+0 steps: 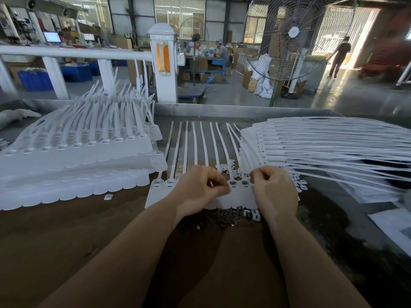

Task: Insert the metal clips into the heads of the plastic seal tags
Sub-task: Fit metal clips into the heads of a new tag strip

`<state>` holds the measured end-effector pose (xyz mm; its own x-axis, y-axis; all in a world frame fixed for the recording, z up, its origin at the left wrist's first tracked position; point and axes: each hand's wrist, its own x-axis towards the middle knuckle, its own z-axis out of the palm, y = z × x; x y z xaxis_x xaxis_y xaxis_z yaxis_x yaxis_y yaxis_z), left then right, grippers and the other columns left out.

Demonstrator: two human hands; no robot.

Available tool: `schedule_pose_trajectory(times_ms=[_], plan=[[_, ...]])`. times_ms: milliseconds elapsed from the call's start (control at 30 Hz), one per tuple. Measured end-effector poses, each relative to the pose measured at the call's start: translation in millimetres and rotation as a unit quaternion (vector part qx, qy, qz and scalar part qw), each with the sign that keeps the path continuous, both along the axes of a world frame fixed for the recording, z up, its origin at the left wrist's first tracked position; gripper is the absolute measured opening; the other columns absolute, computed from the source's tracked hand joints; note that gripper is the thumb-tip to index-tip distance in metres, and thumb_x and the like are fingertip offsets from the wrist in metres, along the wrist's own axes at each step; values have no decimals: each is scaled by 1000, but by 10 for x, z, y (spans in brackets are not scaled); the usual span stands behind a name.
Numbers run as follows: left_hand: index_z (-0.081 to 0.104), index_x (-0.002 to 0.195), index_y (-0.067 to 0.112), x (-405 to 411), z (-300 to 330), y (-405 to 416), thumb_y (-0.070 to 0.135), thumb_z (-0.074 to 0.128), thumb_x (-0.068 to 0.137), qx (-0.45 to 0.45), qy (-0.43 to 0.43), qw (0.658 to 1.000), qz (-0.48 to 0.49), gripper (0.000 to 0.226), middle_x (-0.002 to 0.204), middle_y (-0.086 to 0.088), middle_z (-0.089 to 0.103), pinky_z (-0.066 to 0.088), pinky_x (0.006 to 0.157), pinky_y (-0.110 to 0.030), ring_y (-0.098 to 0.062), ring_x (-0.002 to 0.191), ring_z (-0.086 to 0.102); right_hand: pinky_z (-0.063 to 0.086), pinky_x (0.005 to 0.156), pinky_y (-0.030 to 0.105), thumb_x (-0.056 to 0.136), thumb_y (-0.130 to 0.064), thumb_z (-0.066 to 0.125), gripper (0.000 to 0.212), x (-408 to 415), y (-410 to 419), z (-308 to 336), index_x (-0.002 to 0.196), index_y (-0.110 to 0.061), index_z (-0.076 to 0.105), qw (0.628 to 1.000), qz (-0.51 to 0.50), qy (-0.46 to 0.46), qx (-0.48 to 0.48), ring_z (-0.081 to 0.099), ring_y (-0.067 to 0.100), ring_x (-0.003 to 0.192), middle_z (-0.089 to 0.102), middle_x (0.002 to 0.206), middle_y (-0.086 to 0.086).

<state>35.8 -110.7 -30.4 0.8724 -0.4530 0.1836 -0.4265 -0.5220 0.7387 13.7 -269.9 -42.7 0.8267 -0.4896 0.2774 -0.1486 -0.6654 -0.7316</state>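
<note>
A strip of joined seal tags [239,197] is laid flat on the table [66,230], tails pointing away. Above its heads both hands are held with fingers curled — the left hand [200,187] and the right hand [274,190], knuckles up; what is pinched cannot be told. Just nearer than the strip, loose metal clips [229,216] are piled — stacked tags [73,156] to its left.

Daylight pours in through the big open doorway [347,34] at the back right and blows out to pure white, the near brown worktop [66,241] sits dim with soft forearm shadows, and the wide lens bends and smears the edges, especially far right.
</note>
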Motion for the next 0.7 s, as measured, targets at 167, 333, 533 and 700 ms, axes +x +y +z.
schedule_pose_trajectory(times_ms=[167,333,533,700], plan=[[71,91,18,136,17,-149,25,68,85,-47,54,991,111,10,84,8,66,48,72,-21,-7,83,60,38,71,27,95,-26,46,25,-16,0,3,95,-21,70,1000,-2,-1,4,55,17,87,65,99,1],[69,85,26,206,-24,-314,33,70,82,-23,99,980,173,7,92,5,69,42,93,-39,-16,96,60,38,70,27,95,-26,46,25,-15,4,2,94,-20,70,1000,2,-1,3,54,16,85,65,97,1],[63,71,35,240,-85,-391,44,68,80,38,82,969,228,14,94,12,67,17,79,-34,-14,102,51,37,69,28,96,-26,45,24,-10,-2,2,95,-21,69,1000,4,-1,-5,52,16,84,65,98,2],[71,87,34,290,-128,-400,46,67,80,73,55,967,237,15,101,13,67,18,78,-35,-15,106,51,37,71,28,96,-25,45,24,-9,-7,5,96,-20,69,1000,9,-1,-6,53,16,86,65,100,2]])
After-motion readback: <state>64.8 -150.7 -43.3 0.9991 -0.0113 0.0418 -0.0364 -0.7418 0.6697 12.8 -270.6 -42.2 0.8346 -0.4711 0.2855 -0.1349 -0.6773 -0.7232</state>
